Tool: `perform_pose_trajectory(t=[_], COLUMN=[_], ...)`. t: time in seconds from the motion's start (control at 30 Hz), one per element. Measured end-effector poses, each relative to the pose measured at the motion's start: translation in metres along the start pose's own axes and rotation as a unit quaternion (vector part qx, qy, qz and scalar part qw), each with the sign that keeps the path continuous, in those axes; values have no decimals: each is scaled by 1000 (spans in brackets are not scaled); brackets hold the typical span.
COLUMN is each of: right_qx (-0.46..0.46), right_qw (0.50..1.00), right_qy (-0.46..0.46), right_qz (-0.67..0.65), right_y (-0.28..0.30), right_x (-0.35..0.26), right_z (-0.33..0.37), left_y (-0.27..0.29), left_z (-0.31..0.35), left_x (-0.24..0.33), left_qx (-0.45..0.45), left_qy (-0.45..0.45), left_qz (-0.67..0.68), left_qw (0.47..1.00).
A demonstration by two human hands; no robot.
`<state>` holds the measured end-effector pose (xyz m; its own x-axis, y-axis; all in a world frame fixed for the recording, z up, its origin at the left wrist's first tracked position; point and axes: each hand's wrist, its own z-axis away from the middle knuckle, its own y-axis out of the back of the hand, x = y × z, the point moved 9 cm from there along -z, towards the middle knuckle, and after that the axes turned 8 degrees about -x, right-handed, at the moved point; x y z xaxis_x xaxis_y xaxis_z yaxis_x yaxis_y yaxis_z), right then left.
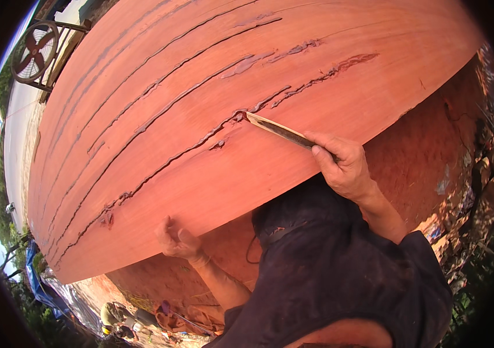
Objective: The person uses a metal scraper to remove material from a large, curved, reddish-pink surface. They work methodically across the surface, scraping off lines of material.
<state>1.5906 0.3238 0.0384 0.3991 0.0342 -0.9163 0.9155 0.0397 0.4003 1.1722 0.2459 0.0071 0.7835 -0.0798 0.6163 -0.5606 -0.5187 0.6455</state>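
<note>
A big slab of reddish wood (pixel 212 191) spreads out before me, scored by long cracks with dark, rough filler along them. My right hand (pixel 342 165) is closed around a thin, flat strip (pixel 281 131), pale along one edge and dark on its face, which looks like wood. Its far tip meets a lumpy patch (pixel 239 115) of filler on the crack nearest me. At the slab's near edge, to the left, my left hand (pixel 178 240) lies with its fingers loosely bent and apart, holding nothing.
A fan (pixel 35 52) in a metal frame stands beyond the slab's far left side. Reddish ground (pixel 426 162) shows past the right edge, with loose debris (pixel 478 197) farther out. Another person (pixel 116 316) bends low at the lower left, near a blue tarp (pixel 41 284).
</note>
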Motion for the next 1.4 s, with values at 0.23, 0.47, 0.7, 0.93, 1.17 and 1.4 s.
perform_pose_trajectory(t=[0.23,0.47,0.7,0.93,1.17,1.4], right_qx=[-19,-2,13,13,4,-4], right_qw=[996,996,996,993,987,985], right_qy=[46,49,56,69,98,122], right_qz=[77,71,75,97,127,121], right_y=[-7,-11,-7,-13,-19,-23], right_x=[-5,-7,-6,-5,-9,-8], right_z=[-8,-2,1,1,3,0], left_y=[3,5,6,5,4,4], left_z=[1,4,3,4,3,0], left_x=[0,-3,-3,-4,-2,1], left_qx=[19,19,25,18,13,24], left_qy=[-3,-1,11,-5,-5,0], left_qz=[-22,-41,-75,-31,-31,-59], left_qw=[1000,999,997,999,999,998])
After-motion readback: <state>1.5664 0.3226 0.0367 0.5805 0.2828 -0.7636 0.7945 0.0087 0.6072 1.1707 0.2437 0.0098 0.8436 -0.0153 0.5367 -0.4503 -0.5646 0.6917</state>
